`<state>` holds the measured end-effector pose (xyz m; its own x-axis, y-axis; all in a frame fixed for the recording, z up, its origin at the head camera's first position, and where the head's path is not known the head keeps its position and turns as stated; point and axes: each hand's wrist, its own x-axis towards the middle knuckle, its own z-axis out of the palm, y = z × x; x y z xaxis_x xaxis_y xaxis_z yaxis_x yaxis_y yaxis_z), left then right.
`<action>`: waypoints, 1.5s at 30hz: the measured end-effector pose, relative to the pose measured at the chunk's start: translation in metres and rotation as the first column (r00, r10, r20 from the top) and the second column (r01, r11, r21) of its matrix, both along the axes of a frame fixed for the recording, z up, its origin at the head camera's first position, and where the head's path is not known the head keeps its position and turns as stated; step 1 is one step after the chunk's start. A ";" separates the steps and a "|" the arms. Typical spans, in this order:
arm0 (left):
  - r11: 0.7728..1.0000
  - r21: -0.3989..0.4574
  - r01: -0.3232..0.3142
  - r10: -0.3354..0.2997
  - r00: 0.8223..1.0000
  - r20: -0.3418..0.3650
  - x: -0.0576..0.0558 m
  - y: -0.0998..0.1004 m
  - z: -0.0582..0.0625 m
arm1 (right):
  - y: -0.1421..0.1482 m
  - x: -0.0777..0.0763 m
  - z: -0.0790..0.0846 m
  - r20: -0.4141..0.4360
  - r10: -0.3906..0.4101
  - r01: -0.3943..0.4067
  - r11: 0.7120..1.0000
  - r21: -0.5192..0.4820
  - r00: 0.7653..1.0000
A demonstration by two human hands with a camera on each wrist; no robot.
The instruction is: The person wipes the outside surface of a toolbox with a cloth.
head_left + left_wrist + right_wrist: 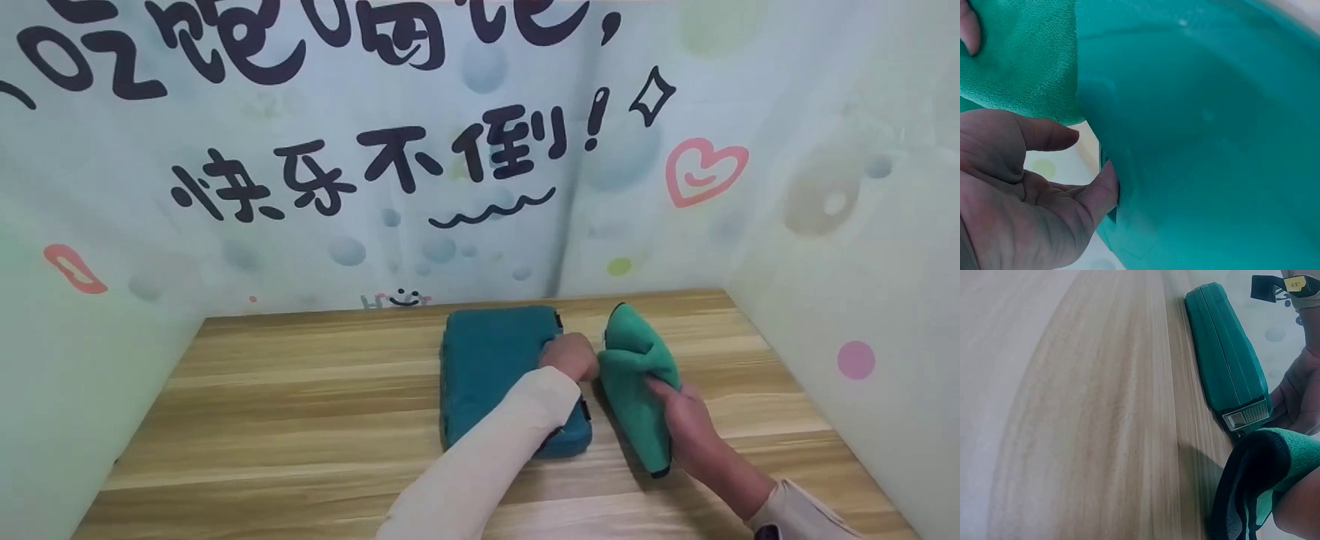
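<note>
A teal hard case (487, 367) lies on the wooden table, its latch (1247, 415) visible in the right wrist view. At the case's right side, my left hand (571, 356) has its fingers curled against the edge. One digit (1100, 194) touches that edge in the left wrist view, while another finger stays off it. My right hand (691, 420) grips a folded green cloth (634, 405) with dark edging, just right of the case. Its thumb lies on the cloth's near face; the other fingers are mostly hidden behind it.
The wooden table (300, 420) runs back to a printed fabric backdrop (315, 247) with dark lettering. Pale side walls, the right one (847, 300) dotted with coloured shapes, border the table on both sides.
</note>
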<state>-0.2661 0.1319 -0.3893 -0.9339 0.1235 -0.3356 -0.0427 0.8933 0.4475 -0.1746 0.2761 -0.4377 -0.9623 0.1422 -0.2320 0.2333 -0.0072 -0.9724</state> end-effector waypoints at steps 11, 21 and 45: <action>0.995 -0.077 0.063 -0.067 0.997 -0.046 0.002 -0.010 0.000 | -0.007 -0.003 -0.002 -0.035 0.009 -0.009 1.000 0.005 0.999; 0.985 0.128 0.120 -0.128 0.990 0.056 0.000 -0.042 0.012 | -0.004 0.001 -0.005 -0.023 -0.008 0.007 0.999 -0.032 1.000; 0.655 0.752 -0.073 -0.091 0.980 0.175 0.027 -0.166 0.092 | -0.002 -0.004 -0.006 -0.026 0.025 -0.026 1.000 -0.015 0.999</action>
<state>-0.2390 -0.0343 -0.2971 -0.8630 0.4179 -0.2838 -0.1891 0.2536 0.9486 -0.1787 0.2738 -0.4434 -0.9712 0.1143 -0.2091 0.2086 -0.0164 -0.9779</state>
